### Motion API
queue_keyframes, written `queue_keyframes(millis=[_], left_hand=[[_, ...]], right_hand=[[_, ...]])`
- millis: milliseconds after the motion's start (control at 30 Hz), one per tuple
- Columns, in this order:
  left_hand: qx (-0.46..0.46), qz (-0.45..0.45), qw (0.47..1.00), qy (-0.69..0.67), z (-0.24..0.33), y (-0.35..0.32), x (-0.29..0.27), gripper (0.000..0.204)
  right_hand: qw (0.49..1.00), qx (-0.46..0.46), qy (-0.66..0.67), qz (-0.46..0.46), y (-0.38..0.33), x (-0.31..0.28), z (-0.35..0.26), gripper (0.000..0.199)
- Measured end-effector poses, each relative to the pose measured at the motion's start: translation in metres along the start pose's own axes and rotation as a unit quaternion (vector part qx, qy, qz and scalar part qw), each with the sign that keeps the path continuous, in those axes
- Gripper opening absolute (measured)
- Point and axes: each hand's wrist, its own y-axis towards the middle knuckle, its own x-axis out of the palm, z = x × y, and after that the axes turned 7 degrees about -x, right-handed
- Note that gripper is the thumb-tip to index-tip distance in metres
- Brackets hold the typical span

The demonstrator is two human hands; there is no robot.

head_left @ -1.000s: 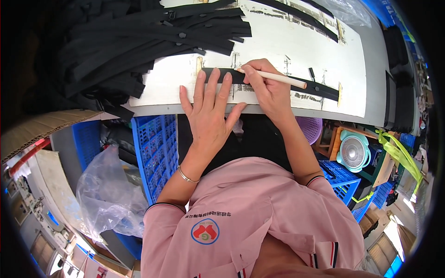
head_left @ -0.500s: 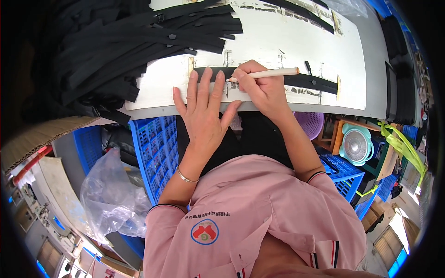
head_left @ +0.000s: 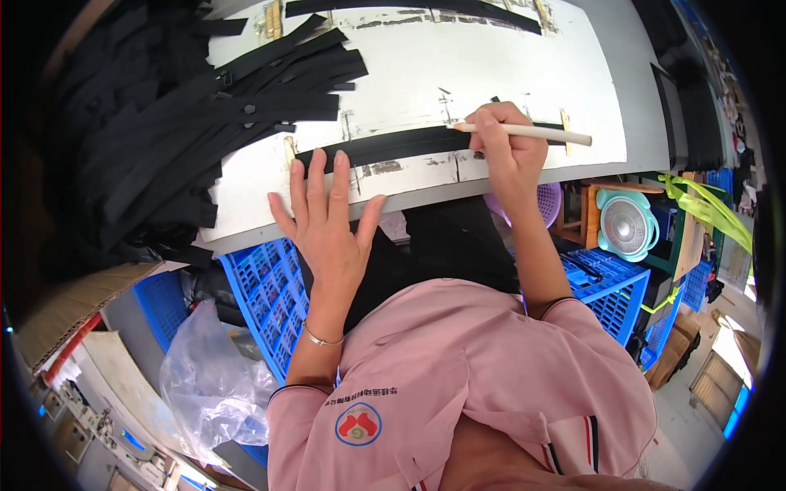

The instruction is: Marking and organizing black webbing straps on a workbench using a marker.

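White, scuffed worktable (head_left: pixel 491 57) bears black fabric strips (head_left: pixel 205 123); left hand (head_left: pixel 327 221) lies spread flat, right hand (head_left: pixel 503 151) pinches a white pencil (head_left: pixel 524 132); blue plastic crates (head_left: pixel 262 295) below.

Left hand (head_left: pixel 327 225): your fingers lie spread flat on the white tabletop (head_left: pixel 491 74), fingertips touching the black strip (head_left: pixel 393 146).
Right hand (head_left: pixel 503 151): you grip a white pencil (head_left: pixel 524 131) over that strip.
Pile: black strips (head_left: pixel 205 106) lie heaped at your left.
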Motion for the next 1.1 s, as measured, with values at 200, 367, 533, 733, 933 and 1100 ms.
queue_keyframes(millis=[200,367,533,733,933,1100], left_hand=[[-0.005,-0.019,1.0,0.006,0.003,0.002,-0.006,0.068],[0.024,-0.002,0.999,-0.043,0.024,0.01,-0.011,0.068],[0.118,-0.029,0.971,-0.205,0.063,0.033,0.015,0.048],[0.107,0.035,0.972,-0.206,0.076,0.051,0.039,0.016],[0.096,0.044,0.973,-0.203,0.077,0.05,0.04,0.015],[0.081,0.043,0.977,-0.195,0.077,0.049,0.041,0.014]], right_hand=[[0.998,0.0,-0.064,-0.008,-0.001,-0.01,0.018,0.016],[0.998,0.001,-0.056,-0.008,-0.001,-0.009,0.018,0.015],[0.999,-0.003,-0.053,-0.008,0.0,-0.008,0.017,0.015],[0.998,-0.004,-0.055,-0.008,0.0,-0.008,0.018,0.016],[0.997,-0.031,-0.056,-0.043,-0.003,-0.014,0.016,0.019],[0.995,-0.014,-0.08,-0.063,-0.004,-0.014,0.019,0.022]])
